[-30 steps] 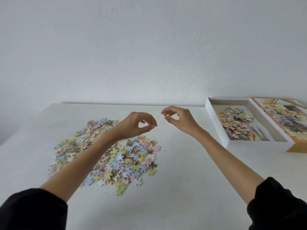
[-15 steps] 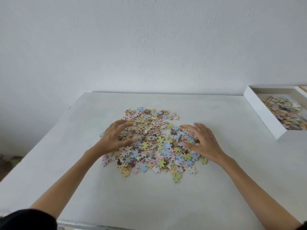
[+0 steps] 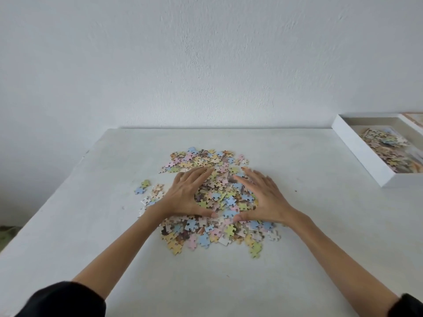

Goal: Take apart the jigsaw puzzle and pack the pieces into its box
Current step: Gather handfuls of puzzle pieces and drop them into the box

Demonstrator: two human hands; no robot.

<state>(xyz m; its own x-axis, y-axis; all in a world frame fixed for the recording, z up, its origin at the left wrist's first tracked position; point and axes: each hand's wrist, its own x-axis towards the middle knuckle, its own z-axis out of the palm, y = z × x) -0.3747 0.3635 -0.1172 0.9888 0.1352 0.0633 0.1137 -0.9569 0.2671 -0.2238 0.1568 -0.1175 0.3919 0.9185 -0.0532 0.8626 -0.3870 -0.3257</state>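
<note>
A loose heap of jigsaw pieces (image 3: 218,199) in pale blue, pink, yellow and green lies near the middle of the white surface (image 3: 325,229), all of them separated, none visibly joined into a picture. Both hands rest on the heap with palms down. The left hand (image 3: 186,195) lies on its left part, fingers straight and held close together, pointing away from the person and slightly to the right, the thumb stretched out along the near side. The right hand (image 3: 263,201) lies on the right part, fingers straight and a little spread, angled towards the left, its thumb reaching inward so that the two thumb tips come near each other without clearly touching. Neither hand curls around or pinches a piece; together they frame a patch of pieces between them. A few stray pieces sit just beside the heap on the left, among them a green piece (image 3: 145,183) and a blue piece (image 3: 139,191). Well apart, at the far right edge of the surface, stands the white box (image 3: 359,154), open at the top, with a smaller pile of packed pieces (image 3: 386,145) inside it. Dark sleeves show at the bottom corners, the left sleeve (image 3: 66,300) and the right sleeve (image 3: 412,307), both forearms bare. A plain white wall (image 3: 206,65) rises behind the surface.
</note>
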